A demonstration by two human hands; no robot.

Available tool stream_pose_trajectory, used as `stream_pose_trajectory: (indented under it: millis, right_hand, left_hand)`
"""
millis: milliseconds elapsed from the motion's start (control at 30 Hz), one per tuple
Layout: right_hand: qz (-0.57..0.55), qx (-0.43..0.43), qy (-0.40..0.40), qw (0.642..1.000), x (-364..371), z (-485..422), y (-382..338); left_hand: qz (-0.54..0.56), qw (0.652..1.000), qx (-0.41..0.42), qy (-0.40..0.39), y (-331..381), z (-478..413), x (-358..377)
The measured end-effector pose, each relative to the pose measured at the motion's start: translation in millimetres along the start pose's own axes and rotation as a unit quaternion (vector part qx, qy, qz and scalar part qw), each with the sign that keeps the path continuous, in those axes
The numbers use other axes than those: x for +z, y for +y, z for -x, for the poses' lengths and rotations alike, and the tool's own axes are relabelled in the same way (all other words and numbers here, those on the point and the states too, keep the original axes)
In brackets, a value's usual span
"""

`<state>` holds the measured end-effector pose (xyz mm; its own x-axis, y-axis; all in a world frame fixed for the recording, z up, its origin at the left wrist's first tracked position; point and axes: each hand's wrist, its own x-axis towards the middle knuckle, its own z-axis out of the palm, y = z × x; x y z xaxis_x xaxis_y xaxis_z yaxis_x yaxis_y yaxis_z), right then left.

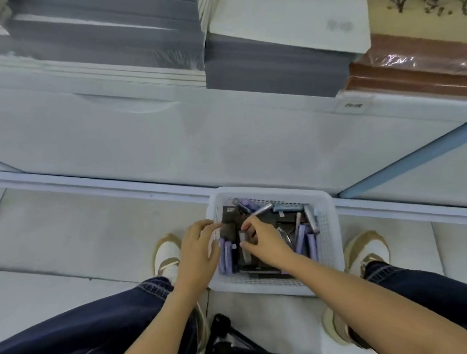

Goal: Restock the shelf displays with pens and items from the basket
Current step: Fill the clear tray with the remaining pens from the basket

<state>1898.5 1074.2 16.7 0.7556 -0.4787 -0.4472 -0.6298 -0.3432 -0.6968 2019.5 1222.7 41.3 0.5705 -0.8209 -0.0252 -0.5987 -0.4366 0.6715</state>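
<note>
A white plastic basket (329, 211) stands on the floor between my feet, filled with several purple and dark pen packs (303, 238) and black boxes. My right hand (264, 242) reaches into the basket and pinches a small dark pack (243, 238) between thumb and fingers. My left hand (197, 251) hovers at the basket's left rim with fingers spread and relaxed, holding nothing. Above the basket runs the white shelf front (169, 142).
Stacks of grey and white notebooks (269, 66) and a brown wrapped stack (418, 72) lie on the shelf above. A black tripod (227, 346) stands on the floor near my knees. My shoes (167, 253) flank the basket on the tiled floor.
</note>
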Motion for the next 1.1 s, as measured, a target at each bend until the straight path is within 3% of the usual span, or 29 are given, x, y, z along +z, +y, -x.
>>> stream_pose_trajectory:
  millis: [133,233,300,367,467,567,633,867,1100]
  right_hand:
    - [-0.219,0.012,0.009,0.976,-16,-5,-22]
    - [-0.253,-0.013,-0.012,0.967,-23,-9,-40]
    - [-0.27,-0.016,0.003,0.963,-24,-10,-46]
    - [-0.244,-0.012,0.019,0.969,-20,-11,-48]
    - [-0.043,-0.031,-0.06,0.997,-8,-11,-41]
    - [0.128,-0.059,-0.14,0.98,12,-9,-33]
    - [0.169,-0.057,-0.135,0.975,26,-8,-33]
    - [0.11,-0.071,-0.048,0.99,39,-13,-31]
    - [-0.032,-0.032,-0.038,0.998,30,-5,-18]
  left_hand:
    - [0.175,0.976,-0.087,-0.091,15,-10,1]
    - [0.234,0.951,-0.122,-0.162,24,-24,-2]
    - [0.236,0.951,-0.132,-0.149,23,-32,-10]
    - [0.226,0.954,-0.165,-0.107,15,-36,-16]
    - [0.251,0.932,-0.255,-0.057,-2,-29,-20]
    - [0.255,0.918,-0.298,-0.065,-12,-15,-16]
    - [0.261,0.916,-0.297,-0.075,-13,-10,-13]
    - [0.246,0.926,-0.276,-0.082,-14,-9,-9]
    - [0.242,0.93,-0.267,-0.07,-15,-10,-7]
